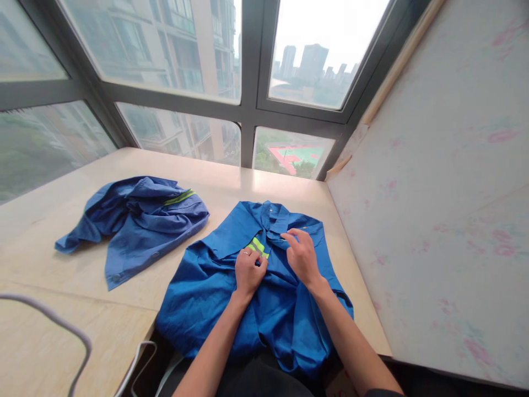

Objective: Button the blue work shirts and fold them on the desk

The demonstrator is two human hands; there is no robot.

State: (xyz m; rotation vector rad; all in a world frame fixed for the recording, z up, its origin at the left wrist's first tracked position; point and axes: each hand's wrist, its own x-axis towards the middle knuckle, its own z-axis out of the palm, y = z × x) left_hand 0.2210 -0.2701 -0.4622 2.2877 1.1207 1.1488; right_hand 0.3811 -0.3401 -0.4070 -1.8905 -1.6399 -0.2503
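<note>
A blue work jacket (215,309) lies spread in front of me, its collar (276,218) toward the window and its lower part hanging over the near table edge. My left hand (250,270) is closed on the jacket's front, beside a yellow-green reflective strip (258,247). A ring shows on one of its fingers. To the right, my right hand (301,255) is at the jacket's chest just below the collar, fingers bent and thumb close to the index finger. Whether cloth is pinched between them I cannot make out.
A second blue jacket (140,220) lies crumpled on the pale wooden tabletop (223,184) at left. Grey cable (53,317) loops in at the lower left, near white cords (142,353). Windows stand behind the table; a flower-patterned wall (438,193) rises at right.
</note>
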